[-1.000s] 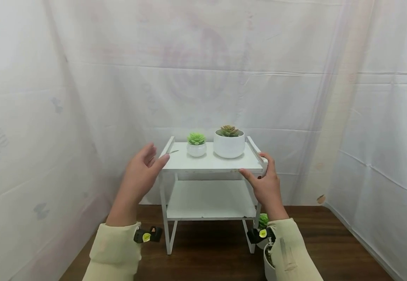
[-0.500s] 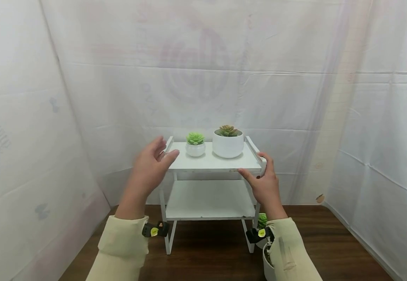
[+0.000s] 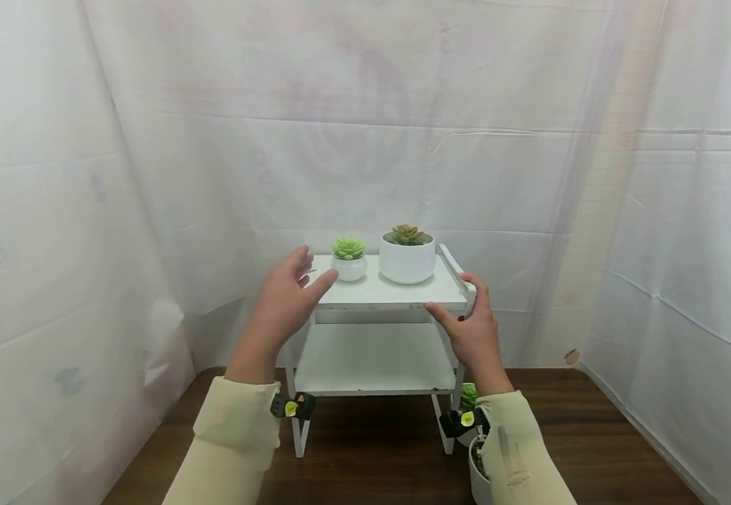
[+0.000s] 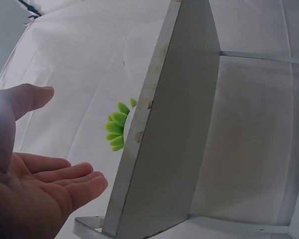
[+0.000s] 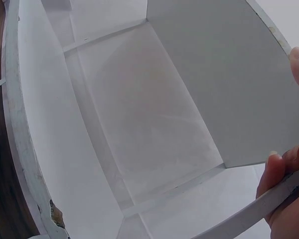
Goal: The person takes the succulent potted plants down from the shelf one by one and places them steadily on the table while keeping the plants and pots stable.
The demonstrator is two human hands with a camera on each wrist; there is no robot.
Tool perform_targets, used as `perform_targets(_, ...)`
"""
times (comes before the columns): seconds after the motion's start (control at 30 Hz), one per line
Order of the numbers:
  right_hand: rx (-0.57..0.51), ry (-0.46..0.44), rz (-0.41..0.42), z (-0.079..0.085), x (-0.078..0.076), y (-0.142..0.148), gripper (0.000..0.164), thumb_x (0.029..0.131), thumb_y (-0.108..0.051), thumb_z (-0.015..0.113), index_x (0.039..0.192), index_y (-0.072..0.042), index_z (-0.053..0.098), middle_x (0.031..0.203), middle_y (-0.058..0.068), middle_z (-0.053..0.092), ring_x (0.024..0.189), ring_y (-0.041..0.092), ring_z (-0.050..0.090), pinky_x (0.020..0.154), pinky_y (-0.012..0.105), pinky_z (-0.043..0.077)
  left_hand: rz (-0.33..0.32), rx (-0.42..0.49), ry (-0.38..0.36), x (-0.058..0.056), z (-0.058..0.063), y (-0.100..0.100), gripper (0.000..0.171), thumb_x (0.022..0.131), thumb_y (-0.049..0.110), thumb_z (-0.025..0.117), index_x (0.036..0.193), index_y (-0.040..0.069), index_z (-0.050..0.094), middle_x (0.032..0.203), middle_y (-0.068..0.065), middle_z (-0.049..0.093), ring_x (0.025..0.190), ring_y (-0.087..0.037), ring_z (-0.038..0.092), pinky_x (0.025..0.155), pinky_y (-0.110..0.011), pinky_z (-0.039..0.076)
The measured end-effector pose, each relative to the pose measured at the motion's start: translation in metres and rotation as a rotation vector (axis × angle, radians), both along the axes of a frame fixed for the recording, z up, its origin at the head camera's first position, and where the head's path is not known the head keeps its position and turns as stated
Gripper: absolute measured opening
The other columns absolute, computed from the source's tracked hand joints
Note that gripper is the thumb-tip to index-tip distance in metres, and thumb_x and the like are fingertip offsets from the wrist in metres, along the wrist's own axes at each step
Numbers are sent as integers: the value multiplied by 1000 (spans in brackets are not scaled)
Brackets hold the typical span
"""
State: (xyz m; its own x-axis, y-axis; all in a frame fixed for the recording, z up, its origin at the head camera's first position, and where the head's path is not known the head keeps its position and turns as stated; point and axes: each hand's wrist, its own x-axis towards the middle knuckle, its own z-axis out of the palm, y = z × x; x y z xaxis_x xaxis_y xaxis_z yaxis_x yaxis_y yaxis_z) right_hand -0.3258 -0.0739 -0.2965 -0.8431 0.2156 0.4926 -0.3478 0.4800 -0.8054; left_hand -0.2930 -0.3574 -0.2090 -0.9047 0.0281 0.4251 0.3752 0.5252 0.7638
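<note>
A white two-tier shelf stand (image 3: 372,294) stands in the middle of the head view. On its top sit a small round white pot with a bright green succulent (image 3: 349,250) and, to its right, a larger white pot with a brownish-green succulent (image 3: 406,259). My left hand (image 3: 285,298) is held in the air by the stand's left front, fingers loosely extended and thumb apart, the thumb tip overlapping the small pot's left side. In the left wrist view that palm holds nothing. My right hand (image 3: 475,337) grips the top tier's right front corner, fingers curled round the side rail.
A green plant (image 3: 468,396) and a white pot (image 3: 479,480) stand low at the right, partly hidden by the right forearm. The stand's lower shelf (image 3: 374,358) bears nothing. White sheeting (image 3: 214,182) hangs behind and beside the dark wooden surface (image 3: 567,435).
My left hand has moved rightward and slightly up, from beside the stand's left rail to near the small pot. The right hand keeps its grip on the corner. The pots stay put.
</note>
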Motion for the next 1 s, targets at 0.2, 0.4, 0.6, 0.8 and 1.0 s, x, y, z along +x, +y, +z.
perform_targets(0.2,6,-3,-6,0,1,0,84,77,-60,72,145,-38,27,73,9,43,61,23,41,57,33,40,18,-59,-38,-6,0,6,83,93,47,59,155,8,20,160,-9,25,141,-29,39,113,-42,36)
perform_targets(0.4,4,-10,-10,-1,2,1,84,77,-61,72,145,-39,27,70,8,42,59,23,41,56,33,40,61,-129,-101,-14,2,11,86,92,50,58,154,5,21,158,-16,30,140,-33,40,112,-47,37)
perform_targets(0.6,4,-13,-9,-2,1,1,84,78,-60,72,145,-39,27,74,8,43,61,23,41,57,33,40,74,-165,-161,-21,2,15,86,90,52,58,154,6,22,156,-16,34,143,-32,35,113,-51,35)
perform_targets(0.8,7,-20,-15,-2,1,1,85,77,-61,72,145,-39,27,76,10,45,63,23,43,57,32,40,88,-199,-151,-27,2,18,85,90,53,58,153,5,26,155,-16,35,143,-32,33,113,-52,34)
perform_targets(1.0,-2,-12,-10,-2,0,-1,85,77,-61,73,145,-38,27,75,9,43,62,23,42,57,32,39,79,-208,-131,-33,3,21,83,89,52,58,151,3,31,154,-17,37,142,-34,35,112,-52,35)
